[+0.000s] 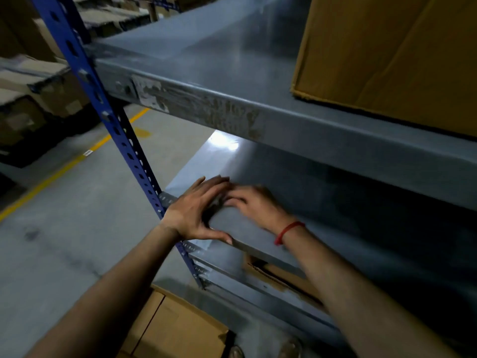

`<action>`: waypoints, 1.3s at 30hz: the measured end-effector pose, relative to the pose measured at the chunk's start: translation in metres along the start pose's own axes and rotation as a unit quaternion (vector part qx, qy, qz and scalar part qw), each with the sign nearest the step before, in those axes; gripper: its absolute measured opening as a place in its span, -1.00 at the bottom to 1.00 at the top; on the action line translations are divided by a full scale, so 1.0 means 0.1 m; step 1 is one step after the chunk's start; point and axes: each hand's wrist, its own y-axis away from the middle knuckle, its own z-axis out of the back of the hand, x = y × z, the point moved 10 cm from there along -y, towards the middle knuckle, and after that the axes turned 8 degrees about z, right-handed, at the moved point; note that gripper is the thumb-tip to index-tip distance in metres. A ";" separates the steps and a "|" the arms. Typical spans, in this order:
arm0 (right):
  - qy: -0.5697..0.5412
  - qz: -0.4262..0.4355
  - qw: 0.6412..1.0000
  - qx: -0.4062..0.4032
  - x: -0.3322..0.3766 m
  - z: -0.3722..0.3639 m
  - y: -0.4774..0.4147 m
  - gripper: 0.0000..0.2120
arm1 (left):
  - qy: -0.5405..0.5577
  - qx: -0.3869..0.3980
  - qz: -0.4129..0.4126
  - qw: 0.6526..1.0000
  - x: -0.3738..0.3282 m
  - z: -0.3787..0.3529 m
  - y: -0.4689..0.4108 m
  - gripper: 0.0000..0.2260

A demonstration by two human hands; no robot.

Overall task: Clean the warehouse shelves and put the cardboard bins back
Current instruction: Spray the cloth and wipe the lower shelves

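Okay, beside the blue post (108,117), left hand (198,210) lies flat on the middle shelf (242,228), fingers straight, thumb over its front lip; right hand (255,205) blurred, grip unclear. Metal lip could nick the thumb. Cardboard bin (387,60) sits on the upper shelf (206,47) near the edge, could get bumped off.

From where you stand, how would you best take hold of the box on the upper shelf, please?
I'd come from the front, a palm low on each side wall of the box: its visible walls show no handles, and it sits flat on the shelf.
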 end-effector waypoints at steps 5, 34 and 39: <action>0.133 -0.261 0.914 -0.281 -1.54 1.07 1.03 -0.60 | -0.008 -0.006 -0.001 1.000 0.00 0.00 -0.01 0.11; 0.109 0.057 0.991 -0.053 -0.31 0.50 1.25 -0.76 | -0.025 0.053 -0.076 0.995 -0.83 -0.30 -0.21 0.07; 0.146 -0.238 0.938 -0.204 -1.53 1.25 1.51 -0.79 | 0.049 0.057 -0.054 0.996 -1.37 -0.66 -0.40 0.08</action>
